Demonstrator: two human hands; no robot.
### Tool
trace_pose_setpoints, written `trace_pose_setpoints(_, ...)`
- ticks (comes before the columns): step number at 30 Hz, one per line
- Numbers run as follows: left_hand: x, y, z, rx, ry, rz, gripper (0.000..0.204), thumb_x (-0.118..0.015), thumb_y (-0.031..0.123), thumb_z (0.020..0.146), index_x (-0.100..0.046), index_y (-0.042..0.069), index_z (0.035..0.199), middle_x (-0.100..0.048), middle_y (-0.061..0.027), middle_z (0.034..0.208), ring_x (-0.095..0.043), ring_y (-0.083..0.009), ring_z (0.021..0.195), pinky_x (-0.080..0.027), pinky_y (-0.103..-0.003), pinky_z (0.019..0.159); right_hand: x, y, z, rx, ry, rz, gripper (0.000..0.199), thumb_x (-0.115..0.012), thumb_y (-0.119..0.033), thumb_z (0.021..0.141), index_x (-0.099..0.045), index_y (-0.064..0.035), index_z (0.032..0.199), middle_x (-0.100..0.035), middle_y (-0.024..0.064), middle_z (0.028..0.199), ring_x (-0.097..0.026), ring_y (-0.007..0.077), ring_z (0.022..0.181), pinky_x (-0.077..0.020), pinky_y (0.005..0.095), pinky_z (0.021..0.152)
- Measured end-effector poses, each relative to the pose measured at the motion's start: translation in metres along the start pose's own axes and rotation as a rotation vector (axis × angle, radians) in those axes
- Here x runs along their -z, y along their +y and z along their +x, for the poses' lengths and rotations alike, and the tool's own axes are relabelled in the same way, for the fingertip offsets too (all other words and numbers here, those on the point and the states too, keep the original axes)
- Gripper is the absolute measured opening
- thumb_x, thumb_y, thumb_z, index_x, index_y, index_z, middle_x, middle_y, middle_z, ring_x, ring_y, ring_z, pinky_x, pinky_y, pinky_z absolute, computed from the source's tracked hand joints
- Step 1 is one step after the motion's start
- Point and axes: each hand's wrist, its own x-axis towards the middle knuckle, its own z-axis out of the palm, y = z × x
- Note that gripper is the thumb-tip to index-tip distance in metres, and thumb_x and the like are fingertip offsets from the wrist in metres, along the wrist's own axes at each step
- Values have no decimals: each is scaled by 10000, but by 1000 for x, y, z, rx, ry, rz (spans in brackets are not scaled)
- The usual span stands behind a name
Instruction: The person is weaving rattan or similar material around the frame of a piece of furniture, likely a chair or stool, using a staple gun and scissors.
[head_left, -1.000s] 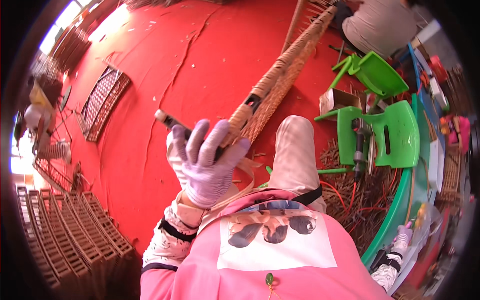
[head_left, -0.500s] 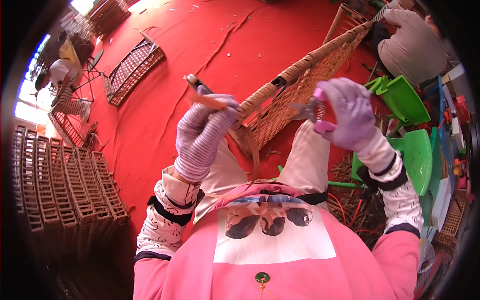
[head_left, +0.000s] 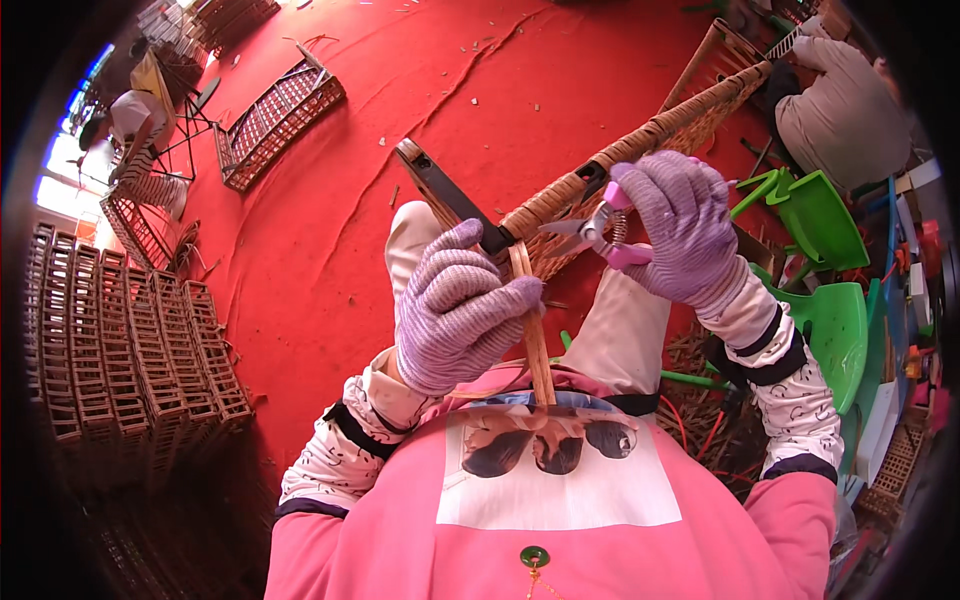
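My right hand [head_left: 680, 225], in a purple striped glove, grips pink-handled pruning shears [head_left: 600, 232]. Their blades are parted and point left, close to the wrapped edge of a woven rattan frame [head_left: 640, 140]. At the frame's near corner, a dark bar [head_left: 445, 190] runs off to the upper left. My left hand [head_left: 465, 310], gloved alike, is closed there, its thumb and fingers on a flat tan rattan strip [head_left: 537, 350]. The strip hangs from the corner down toward my lap. Part of the strip and the left fingers' undersides are hidden.
Stacked brown woven frames [head_left: 130, 350] stand at left; another frame [head_left: 280, 120] lies on the red floor. Green plastic chairs [head_left: 825, 330] and scattered strip offcuts are at right. One person [head_left: 840, 110] crouches at upper right, another [head_left: 140, 130] sits at upper left.
My left hand has moved right, to the frame's corner, and the strip now hangs straight down from there. The shears have shifted slightly left and down toward the frame.
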Motion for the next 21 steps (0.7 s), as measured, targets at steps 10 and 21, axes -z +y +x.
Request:
trace_pose_setpoints(10, 13, -13, 36, 514, 248, -589, 77, -653, -12, 766, -628, -13, 839, -570, -58, 742, -553, -149, 685, -457, -261, 658, -12, -2, 28, 109, -9, -49, 635, -614, -499, 683, -493, -150, 1199, -496, 33, 1113, -470, 219, 1054, -339, 408, 895)
trace_pose_setpoints(21, 17, -51, 46, 362, 188, -17, 95, -711, 54, 715, -633, 10, 747, -564, -61, 684, -559, -191, 729, -441, -316, 640, -3, -1, 38, 125, -84, 43, 618, -678, -477, 634, -477, -177, 1135, -479, 19, 1046, -457, 209, 1041, -312, 411, 900)
